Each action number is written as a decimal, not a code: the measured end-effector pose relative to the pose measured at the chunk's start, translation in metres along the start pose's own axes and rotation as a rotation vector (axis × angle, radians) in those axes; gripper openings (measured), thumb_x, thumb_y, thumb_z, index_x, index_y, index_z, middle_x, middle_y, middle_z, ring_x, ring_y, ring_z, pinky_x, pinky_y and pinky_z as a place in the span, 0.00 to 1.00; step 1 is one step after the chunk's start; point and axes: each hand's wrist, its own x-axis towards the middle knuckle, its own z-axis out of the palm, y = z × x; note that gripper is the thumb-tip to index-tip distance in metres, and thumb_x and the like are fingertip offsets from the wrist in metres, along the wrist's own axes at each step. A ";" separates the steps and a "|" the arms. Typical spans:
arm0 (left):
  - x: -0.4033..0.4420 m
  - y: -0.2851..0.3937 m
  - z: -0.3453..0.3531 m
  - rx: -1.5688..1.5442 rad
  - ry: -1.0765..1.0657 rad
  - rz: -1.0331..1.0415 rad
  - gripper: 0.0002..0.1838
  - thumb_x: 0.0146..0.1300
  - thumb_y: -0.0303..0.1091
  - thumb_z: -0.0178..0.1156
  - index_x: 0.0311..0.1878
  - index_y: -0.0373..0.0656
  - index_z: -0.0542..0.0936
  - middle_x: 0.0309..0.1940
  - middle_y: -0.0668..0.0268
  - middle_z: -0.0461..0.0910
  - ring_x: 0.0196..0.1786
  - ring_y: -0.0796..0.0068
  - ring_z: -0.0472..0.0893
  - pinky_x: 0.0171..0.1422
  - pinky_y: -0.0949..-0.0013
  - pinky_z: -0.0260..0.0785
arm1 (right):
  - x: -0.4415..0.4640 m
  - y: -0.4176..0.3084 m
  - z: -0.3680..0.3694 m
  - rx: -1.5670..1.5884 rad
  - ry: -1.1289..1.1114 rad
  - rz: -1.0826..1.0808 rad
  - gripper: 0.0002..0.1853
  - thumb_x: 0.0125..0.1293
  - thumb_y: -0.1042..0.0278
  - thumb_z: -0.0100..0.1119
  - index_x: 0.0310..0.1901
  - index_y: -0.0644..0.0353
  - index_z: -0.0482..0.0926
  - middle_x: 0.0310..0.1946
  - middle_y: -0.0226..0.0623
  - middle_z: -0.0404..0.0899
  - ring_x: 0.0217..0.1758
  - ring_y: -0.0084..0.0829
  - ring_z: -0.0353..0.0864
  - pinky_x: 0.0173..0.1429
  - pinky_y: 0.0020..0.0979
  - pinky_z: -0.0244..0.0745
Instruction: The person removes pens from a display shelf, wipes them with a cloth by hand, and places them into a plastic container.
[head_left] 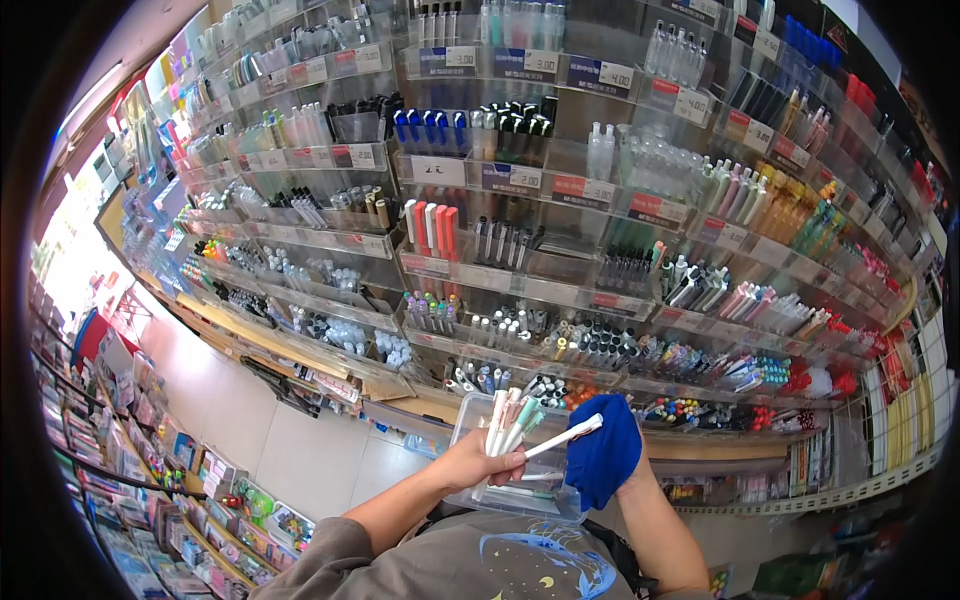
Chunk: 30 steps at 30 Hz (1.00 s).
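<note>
Pens, fanned out in our left hand, take centre stage, right above a clear box in front of our shirt! Our fingers are closed around the lower part of the bunch, thumb across it, and that low grip probably explains the spread: the upper ends splay freely, white ones beside green. One white pen leans far out to the right, its end just in front of the blue cloth and seemingly touching it.

Over to our right hand, mostly hidden beneath that cloth. It appears draped over the fingers, perhaps to give a soft wiping face; how tightly they are curled, we cannot tell. More pens lie inside the box, a handy spot close under both hands. What bears the box, we can't make out.

And what a backdrop! A tiered clear rack curves around us, packed with upright pens, price tags along its fronts. A wooden ledge runs below, pale floor shows to our left, more stocked shelves stand beyond, and wire mesh closes the right side.
</note>
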 end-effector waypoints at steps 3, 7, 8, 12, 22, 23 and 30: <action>0.001 -0.001 0.002 -0.068 -0.028 0.003 0.08 0.60 0.33 0.56 0.32 0.37 0.74 0.23 0.65 0.76 0.19 0.82 0.70 0.23 0.80 0.61 | -0.001 0.003 0.000 -0.116 -0.065 -0.057 0.15 0.63 0.59 0.51 0.43 0.63 0.71 0.31 0.36 0.75 0.28 0.27 0.75 0.28 0.27 0.73; 0.002 -0.003 0.006 -0.237 -0.109 -0.041 0.09 0.61 0.35 0.55 0.32 0.38 0.74 0.23 0.64 0.76 0.19 0.81 0.69 0.22 0.79 0.60 | -0.006 0.005 0.014 -0.500 -0.072 -0.213 0.11 0.61 0.65 0.54 0.41 0.63 0.70 0.31 0.34 0.73 0.30 0.25 0.73 0.32 0.24 0.71; 0.002 -0.004 0.008 -0.299 -0.134 -0.058 0.10 0.62 0.36 0.55 0.31 0.39 0.74 0.23 0.64 0.76 0.19 0.81 0.69 0.22 0.79 0.61 | -0.003 0.013 0.013 -0.575 -0.044 -0.303 0.11 0.61 0.65 0.55 0.39 0.63 0.70 0.29 0.34 0.73 0.29 0.24 0.73 0.32 0.24 0.70; 0.001 -0.007 0.009 -0.434 -0.201 -0.122 0.09 0.62 0.35 0.54 0.33 0.38 0.72 0.22 0.63 0.75 0.18 0.81 0.69 0.21 0.79 0.59 | 0.001 0.026 0.002 -0.716 0.005 -0.474 0.06 0.58 0.74 0.55 0.36 0.62 0.70 0.26 0.31 0.72 0.28 0.22 0.71 0.32 0.22 0.68; 0.000 0.007 0.025 -0.287 -0.120 -0.007 0.08 0.61 0.33 0.55 0.34 0.38 0.71 0.22 0.62 0.74 0.17 0.82 0.67 0.22 0.80 0.57 | 0.003 0.005 0.012 -0.494 0.137 -0.593 0.03 0.61 0.74 0.52 0.35 0.62 0.70 0.25 0.32 0.72 0.29 0.23 0.72 0.33 0.23 0.69; 0.001 0.006 0.027 -0.357 -0.120 -0.035 0.08 0.60 0.32 0.56 0.35 0.37 0.70 0.22 0.62 0.73 0.17 0.82 0.66 0.21 0.80 0.57 | 0.002 0.004 0.016 -0.422 0.150 -0.531 0.08 0.64 0.66 0.49 0.37 0.62 0.70 0.25 0.32 0.72 0.28 0.23 0.72 0.31 0.23 0.69; 0.003 0.004 0.033 -0.556 -0.164 -0.171 0.09 0.61 0.32 0.54 0.38 0.36 0.71 0.21 0.61 0.72 0.15 0.80 0.65 0.18 0.79 0.55 | 0.000 0.009 0.015 -0.303 -0.002 -0.347 0.13 0.65 0.58 0.48 0.38 0.61 0.70 0.28 0.33 0.73 0.28 0.23 0.73 0.31 0.22 0.68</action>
